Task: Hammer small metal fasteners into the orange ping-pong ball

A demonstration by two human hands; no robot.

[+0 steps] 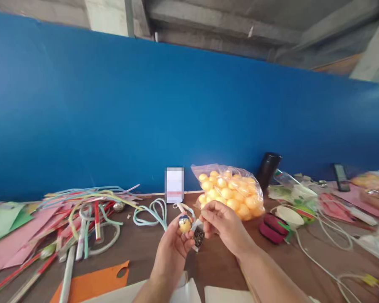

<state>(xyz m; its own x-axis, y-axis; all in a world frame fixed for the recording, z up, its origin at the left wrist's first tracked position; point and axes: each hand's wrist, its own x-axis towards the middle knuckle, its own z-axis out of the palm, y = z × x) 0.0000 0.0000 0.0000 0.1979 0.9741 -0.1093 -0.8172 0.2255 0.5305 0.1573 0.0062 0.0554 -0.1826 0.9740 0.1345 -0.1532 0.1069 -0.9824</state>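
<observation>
My left hand (173, 244) is closed around a small ball (185, 224), yellow below and shiny silver-blue on top. Close beside it, my right hand (222, 225) has thumb and fingers pinched together; whatever is between them is too small to make out. Under the fingertips, between both hands, sits a small packet of dark bits (198, 237). Just behind the hands stands a clear plastic bag of orange-yellow balls (232, 189). A light blue looped cord (154, 215) lies to the left of the ball, and a phone with a blurred screen (174, 185) leans against the wall.
Colourful pipe-cleaner-like strips (91, 206), pink paper (28, 237) and orange card (94, 280) cover the left side. To the right are a black bottle (268, 170), a maroon pouch (274, 228), a white bowl (289, 217) and white cables (316, 269). A blue wall (145, 118) rises behind.
</observation>
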